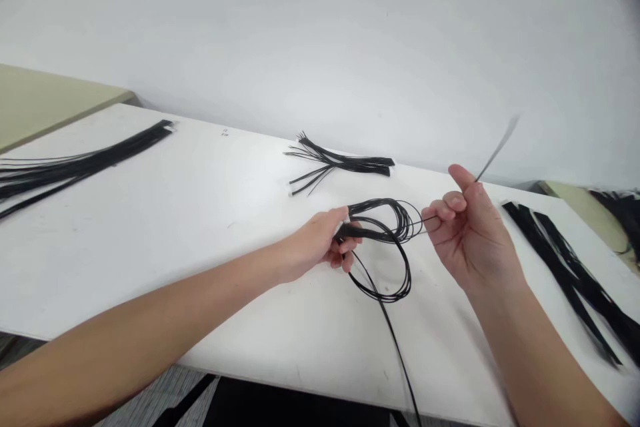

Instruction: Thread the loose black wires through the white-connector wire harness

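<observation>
My left hand is closed around a coil of thin black wires, pinching the loops together just above the white table. My right hand is closed in a pinch on one wire end that runs out of the coil; the loose tail sticks up past my thumb and is blurred. Another strand of the coil hangs down over the table's near edge.
A small tied bundle of black wires lies at the back of the table. A long bundle stretches along the far left. More black strips lie at the right. A beige table stands at the left.
</observation>
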A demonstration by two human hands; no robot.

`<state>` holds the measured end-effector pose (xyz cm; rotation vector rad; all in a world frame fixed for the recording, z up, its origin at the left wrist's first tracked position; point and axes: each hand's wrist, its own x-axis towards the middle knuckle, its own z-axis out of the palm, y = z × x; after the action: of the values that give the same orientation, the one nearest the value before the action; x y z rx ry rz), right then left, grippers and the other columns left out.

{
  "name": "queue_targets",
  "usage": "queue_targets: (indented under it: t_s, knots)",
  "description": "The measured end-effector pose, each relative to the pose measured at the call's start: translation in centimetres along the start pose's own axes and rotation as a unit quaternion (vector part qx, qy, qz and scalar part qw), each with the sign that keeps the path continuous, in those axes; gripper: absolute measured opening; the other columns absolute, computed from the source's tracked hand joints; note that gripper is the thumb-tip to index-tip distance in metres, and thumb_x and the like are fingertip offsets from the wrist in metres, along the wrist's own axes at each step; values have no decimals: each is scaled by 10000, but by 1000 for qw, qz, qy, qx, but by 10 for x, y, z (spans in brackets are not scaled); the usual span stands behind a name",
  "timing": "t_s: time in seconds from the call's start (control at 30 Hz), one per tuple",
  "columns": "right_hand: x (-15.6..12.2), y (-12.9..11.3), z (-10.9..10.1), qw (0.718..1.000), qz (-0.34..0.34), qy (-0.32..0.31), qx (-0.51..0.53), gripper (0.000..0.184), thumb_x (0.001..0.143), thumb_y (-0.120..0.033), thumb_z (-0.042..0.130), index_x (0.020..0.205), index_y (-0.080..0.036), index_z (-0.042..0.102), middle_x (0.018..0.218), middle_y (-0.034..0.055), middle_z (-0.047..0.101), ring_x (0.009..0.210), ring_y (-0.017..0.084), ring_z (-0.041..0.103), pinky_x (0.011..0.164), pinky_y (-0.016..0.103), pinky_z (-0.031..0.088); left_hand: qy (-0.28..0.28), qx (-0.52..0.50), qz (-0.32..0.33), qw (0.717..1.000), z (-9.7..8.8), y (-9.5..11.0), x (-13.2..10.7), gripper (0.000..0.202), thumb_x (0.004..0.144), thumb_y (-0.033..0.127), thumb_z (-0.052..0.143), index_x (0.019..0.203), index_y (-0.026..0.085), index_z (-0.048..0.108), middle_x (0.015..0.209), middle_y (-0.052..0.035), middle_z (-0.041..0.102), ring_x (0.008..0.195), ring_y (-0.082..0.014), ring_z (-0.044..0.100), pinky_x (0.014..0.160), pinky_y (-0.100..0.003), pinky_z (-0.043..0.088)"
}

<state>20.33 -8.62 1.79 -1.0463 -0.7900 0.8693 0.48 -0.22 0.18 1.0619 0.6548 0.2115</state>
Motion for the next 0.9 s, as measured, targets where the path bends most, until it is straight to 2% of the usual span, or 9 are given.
queue_targets:
  t_s: [0.07, 0.17, 0.27, 0.43, 0.63, 0.9]
  knots:
    - [-1, -2, 1, 1000, 3, 20, -23, 262, 852, -402, 600, 1087, -296, 648, 539, -69, 501, 431, 66, 456, 507, 231, 520, 2, 18, 12, 1000, 1, -1, -1, 355, 932, 360, 248, 744, 157, 471, 550, 54, 354, 488, -122, 508, 522, -263, 309]
    - [-6, -5, 4, 997, -27, -4, -78, 146, 823, -353, 640, 914, -263, 708, 435, -67, 470, 346, 65, 360, 387, 247, 394, -7, 67, 57, 996, 1, -3, -1, 375, 948, 341, 230, 703, 162, 450, 531, 57, 340, 498, -120, 512, 540, -266, 318]
    - [-13, -5, 8, 988, -59, -41, -140, 71, 782, -262, 678, 735, -231, 722, 409, -53, 436, 384, 75, 373, 405, 254, 331, -39, 122, 109, 986, -1, -8, -1, 417, 957, 336, 228, 632, 164, 423, 521, 45, 371, 515, -109, 494, 564, -265, 325]
    - [-21, -8, 13, 971, -80, -50, -220, 111, 718, -149, 689, 621, -202, 686, 475, -30, 463, 443, 75, 348, 407, 246, 228, -51, 151, 146, 976, -4, -16, -2, 427, 957, 336, 240, 604, 167, 412, 528, 33, 436, 542, -106, 480, 633, -272, 362]
    - [-21, -13, 11, 964, -112, -49, -238, 154, 688, -89, 643, 577, -195, 642, 470, -42, 403, 451, 75, 343, 407, 242, 247, -52, 176, 173, 968, -5, -16, -2, 467, 960, 321, 213, 571, 163, 417, 538, 13, 500, 564, -103, 474, 639, -264, 349]
    - [-24, -15, 15, 947, -107, -44, -299, 165, 689, -83, 629, 573, -200, 619, 473, -66, 266, 438, 59, 269, 399, 221, 260, -47, 152, 152, 976, -6, -16, -5, 397, 947, 347, 242, 670, 175, 468, 539, 40, 410, 552, -117, 487, 637, -277, 343]
